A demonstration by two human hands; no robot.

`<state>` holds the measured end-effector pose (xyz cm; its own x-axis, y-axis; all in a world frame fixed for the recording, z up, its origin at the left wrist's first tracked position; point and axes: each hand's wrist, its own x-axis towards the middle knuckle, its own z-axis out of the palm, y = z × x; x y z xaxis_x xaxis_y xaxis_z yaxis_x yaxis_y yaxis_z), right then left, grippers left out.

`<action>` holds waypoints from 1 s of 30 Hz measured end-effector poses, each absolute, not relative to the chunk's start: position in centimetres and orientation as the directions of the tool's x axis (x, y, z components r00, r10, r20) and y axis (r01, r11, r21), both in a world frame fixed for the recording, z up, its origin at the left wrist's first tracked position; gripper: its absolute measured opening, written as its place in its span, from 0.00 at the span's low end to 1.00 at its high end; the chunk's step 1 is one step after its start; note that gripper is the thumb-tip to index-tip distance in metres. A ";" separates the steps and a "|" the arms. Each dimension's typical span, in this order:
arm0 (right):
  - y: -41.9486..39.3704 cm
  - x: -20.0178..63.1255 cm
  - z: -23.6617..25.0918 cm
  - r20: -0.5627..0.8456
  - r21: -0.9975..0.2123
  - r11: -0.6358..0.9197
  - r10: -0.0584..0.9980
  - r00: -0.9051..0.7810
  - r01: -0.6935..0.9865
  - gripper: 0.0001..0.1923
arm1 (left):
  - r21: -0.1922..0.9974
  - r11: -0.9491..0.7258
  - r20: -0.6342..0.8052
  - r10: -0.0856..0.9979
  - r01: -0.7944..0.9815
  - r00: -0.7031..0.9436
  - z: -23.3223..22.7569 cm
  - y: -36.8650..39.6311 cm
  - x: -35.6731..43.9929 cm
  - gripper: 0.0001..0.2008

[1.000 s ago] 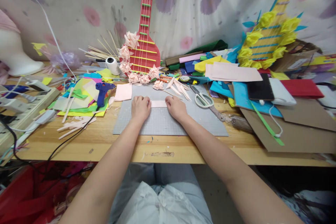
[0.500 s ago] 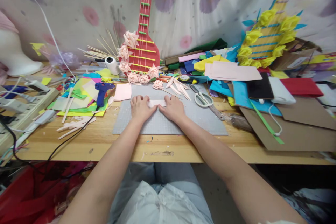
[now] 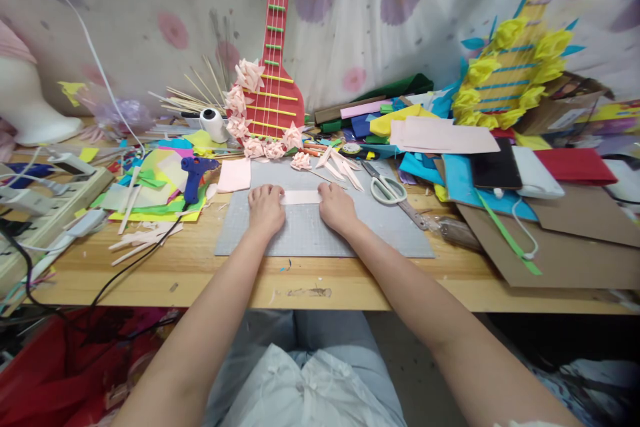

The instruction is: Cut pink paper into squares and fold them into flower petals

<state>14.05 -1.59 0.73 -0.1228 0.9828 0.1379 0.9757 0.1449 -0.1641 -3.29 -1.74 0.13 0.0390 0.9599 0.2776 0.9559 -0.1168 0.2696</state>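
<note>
A narrow pale pink paper strip (image 3: 302, 197) lies flat across the grey cutting mat (image 3: 305, 233). My left hand (image 3: 267, 209) is closed over the strip's left end, fingers curled. At its right end my right hand (image 3: 338, 205) has its fingers curled the same way. Both hands rest on the mat, the thumbs apart. Behind them sits a pink paper flower (image 3: 301, 161) on a stick, beside pointed pink paper pieces (image 3: 345, 167). Scissors (image 3: 389, 191) with pale handles lie to the right of my right hand. A pink square sheet (image 3: 234, 175) is left of my left hand.
A blue glue gun (image 3: 194, 177) stands on coloured sheets at left, its cord running to a power strip (image 3: 55, 217). A red paper instrument (image 3: 275, 97) with pink flowers leans at the back. Cardboard (image 3: 555, 247), a phone (image 3: 495, 165) and stacked paper crowd the right.
My thumbs, which nearly met at the strip's middle, have drawn apart. My right hand has shifted slightly right, and more of the strip shows between my hands.
</note>
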 end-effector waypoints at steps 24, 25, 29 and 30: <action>0.5 16.9 -0.6 0.219 -0.684 0.340 0.939 -0.264 0.645 0.09 | 0.661 -0.217 0.289 0.957 0.718 0.023 1.6 1.7 -3.0 0.14; 0.5 17.1 -0.6 0.246 -0.693 0.377 0.925 -0.289 0.615 0.10 | 0.675 -0.213 0.260 0.965 0.707 0.042 1.8 2.2 -2.9 0.14; 0.4 17.2 -0.7 0.342 -0.664 0.465 0.885 -0.315 0.586 0.12 | 0.555 -0.202 0.031 0.974 0.807 0.223 2.6 2.8 -2.0 0.18; 0.4 17.2 -0.8 0.356 -0.647 0.471 0.882 -0.309 0.599 0.13 | 0.493 -0.218 -0.013 0.966 0.842 0.258 2.8 2.7 -1.7 0.22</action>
